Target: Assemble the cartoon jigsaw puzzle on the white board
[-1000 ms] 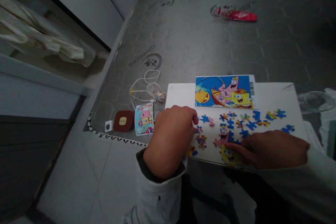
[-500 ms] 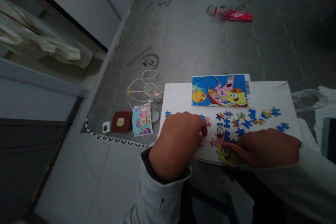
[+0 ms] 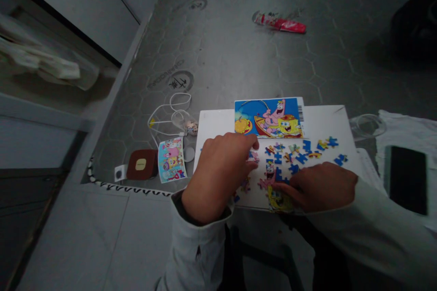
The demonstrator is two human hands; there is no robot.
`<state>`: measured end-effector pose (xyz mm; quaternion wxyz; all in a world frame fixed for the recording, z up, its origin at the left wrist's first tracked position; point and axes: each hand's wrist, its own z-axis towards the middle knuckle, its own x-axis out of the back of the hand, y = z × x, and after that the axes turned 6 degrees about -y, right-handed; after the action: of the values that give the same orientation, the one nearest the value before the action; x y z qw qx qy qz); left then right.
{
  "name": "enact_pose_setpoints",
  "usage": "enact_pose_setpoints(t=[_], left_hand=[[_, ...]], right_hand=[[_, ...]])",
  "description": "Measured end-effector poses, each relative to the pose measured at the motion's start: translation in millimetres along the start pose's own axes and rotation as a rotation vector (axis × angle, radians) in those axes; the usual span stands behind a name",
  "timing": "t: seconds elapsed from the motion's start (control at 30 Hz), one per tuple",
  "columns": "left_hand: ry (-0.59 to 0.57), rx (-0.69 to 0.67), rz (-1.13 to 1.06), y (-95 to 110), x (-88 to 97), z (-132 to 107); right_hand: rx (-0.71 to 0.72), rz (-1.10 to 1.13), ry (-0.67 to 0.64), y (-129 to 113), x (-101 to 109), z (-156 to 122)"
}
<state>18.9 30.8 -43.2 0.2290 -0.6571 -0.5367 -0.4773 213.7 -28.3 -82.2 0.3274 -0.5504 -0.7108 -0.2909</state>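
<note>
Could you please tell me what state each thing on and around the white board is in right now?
Left hand: knuckles up, fingertips down on loose puzzle pieces.
Right hand: flat, pressing the joined puzzle section.
Loose puzzle pieces: scattered, unjoined.
Reference picture: lying flat, face up.
White board: flat under the pieces.
Phone: screen dark.
Red wrapper: crumpled, apart.
White cable: loosely looped.

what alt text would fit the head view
Two hands work loose jigsaw pieces on a white board: left hand over pieces, right hand pressing a joined cluster. A cartoon reference picture lies above.
</note>
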Motion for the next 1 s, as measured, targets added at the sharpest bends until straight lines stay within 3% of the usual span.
enact_pose_setpoints(t=[0.37,0.6,0.77,1.0], left_hand=[[-0.057,0.007,-0.003,2,0.9,3],[-0.09,-0.019,0.004,1,0.8,3],[-0.123,-0.06,0.011,0,0.6,2],[-0.14,-0.025,0.015,0,4.0,-2]], right_hand=[[0.098,0.047,0.11,6,-8,1],[0.086,0.149,-0.074,43,5,-2],[-0.078,0.219,-0.175,79,8,-2],[-0.08,0.269,-0.012,91,-2,-1]])
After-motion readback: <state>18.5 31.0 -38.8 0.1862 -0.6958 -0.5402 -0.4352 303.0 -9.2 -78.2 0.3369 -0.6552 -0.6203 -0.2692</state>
